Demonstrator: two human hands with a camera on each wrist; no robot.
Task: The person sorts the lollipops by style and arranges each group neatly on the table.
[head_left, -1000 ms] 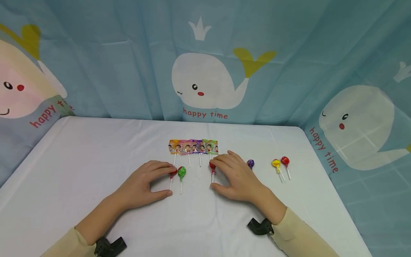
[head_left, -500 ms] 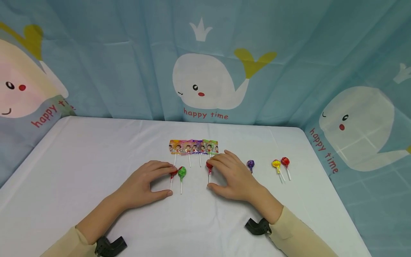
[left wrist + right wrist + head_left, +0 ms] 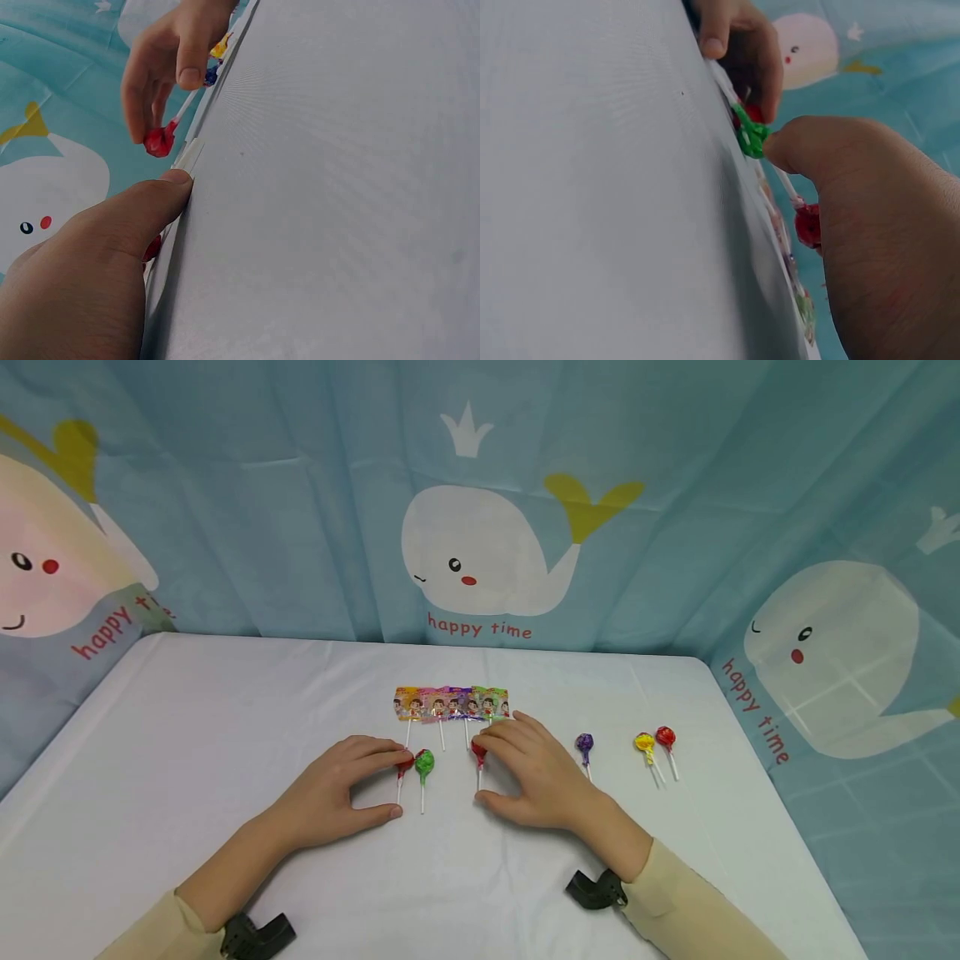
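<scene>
Pinching two red, round-headed, wrapped lollipops (image 3: 480,759), one apiece, right hand (image 3: 534,774) and left hand (image 3: 337,793) are arching over white tabletop (image 3: 187,735); one green round lollipop (image 3: 424,763) is lying between, four flat-wrapped lollipops (image 3: 452,703) behind.

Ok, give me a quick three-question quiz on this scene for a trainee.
1. True or false: the green lollipop lies between the left hand and the right hand.
2. What colour is the head of the lollipop that the right hand holds: A blue, B red, C yellow?
3. Which lies nearer the right hand, the purple lollipop or the yellow lollipop?

Key: 1 true; 2 B; 3 the purple lollipop.
</scene>
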